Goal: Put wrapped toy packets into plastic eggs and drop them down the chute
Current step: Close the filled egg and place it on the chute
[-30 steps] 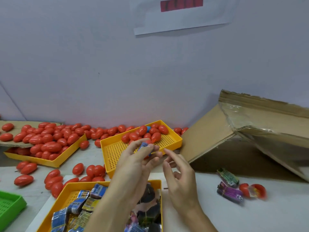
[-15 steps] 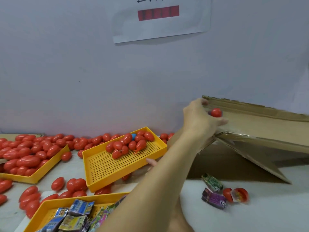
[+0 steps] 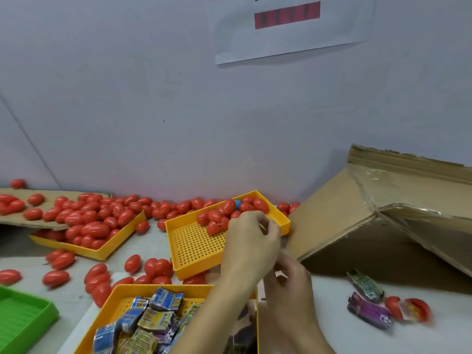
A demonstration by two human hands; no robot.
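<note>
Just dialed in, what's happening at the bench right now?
A person is packing toys into eggs. The left hand reaches over the middle yellow tray of red eggs; whether it grips one is unclear. The right hand sits just below it. Wrapped packets fill the near tray; the cardboard chute stands right.

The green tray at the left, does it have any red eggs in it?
No, the green tray shows only its bare perforated floor, while the red eggs nearest it lie outside it on the table.

Plain pale wall (image 3: 153,98), white paper notice (image 3: 293,42) with blurred, perhaps red, marking, grey-white tabletop (image 3: 421,338)
</note>
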